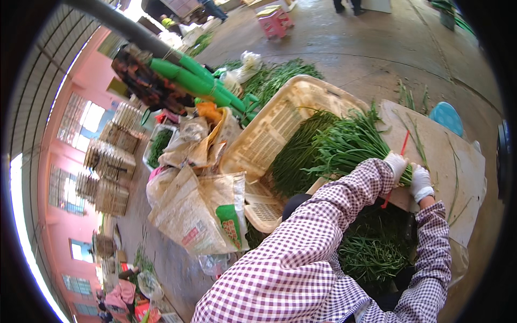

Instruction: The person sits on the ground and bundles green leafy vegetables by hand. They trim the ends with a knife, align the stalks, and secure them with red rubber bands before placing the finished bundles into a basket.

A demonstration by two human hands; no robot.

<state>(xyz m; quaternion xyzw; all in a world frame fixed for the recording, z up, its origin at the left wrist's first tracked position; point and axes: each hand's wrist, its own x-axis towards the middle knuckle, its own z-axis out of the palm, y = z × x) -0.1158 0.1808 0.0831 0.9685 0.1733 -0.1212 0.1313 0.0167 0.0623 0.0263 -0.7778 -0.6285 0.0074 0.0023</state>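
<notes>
In white gloves, both my hands are on a bunch of long-leaved greens [351, 139] at the near edge of a pale board [452, 177]. My left hand [396, 166] grips the stems, the leaves fanning out to the left. Close beside it, my right hand [421, 181] closes around the cut stem ends; its fingertips are partly hidden. A red tie strip [405, 142] runs beneath the bunch, its other end hanging over the board edge. Below the board, a black knife handle [410, 227] shows near my right sleeve. Loose stalks [420, 145] lie on the board.
Left of the board stands a tan plastic crate [262, 139] holding more greens [303, 153]. Woven sacks [198, 210] are beside it. Leaf trimmings [373, 254] lie below my arms. A blue stool [446, 118] is beyond the board, and a pink stool [274, 22] farther off. Other people are in the background.
</notes>
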